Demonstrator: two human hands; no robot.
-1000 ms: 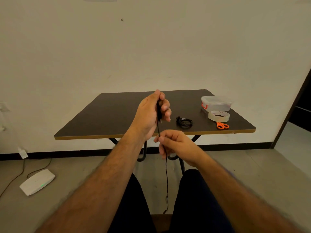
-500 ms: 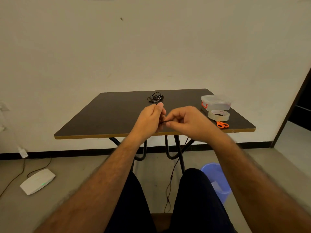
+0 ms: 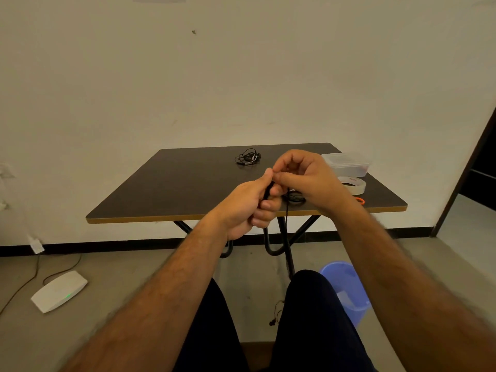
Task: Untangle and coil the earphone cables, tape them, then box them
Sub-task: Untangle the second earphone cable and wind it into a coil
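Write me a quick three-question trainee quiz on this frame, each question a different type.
1. True or false: the tape roll lies inside the lidded plastic box.
2. Which hand wraps its fingers round the black earphone cable? A) left hand B) right hand C) neither
3. Fill in: a tangled bundle of earphones lies on the ____, toward its far edge.

Key: 1 false, it lies on the table beside the box; 2 A; 3 table.
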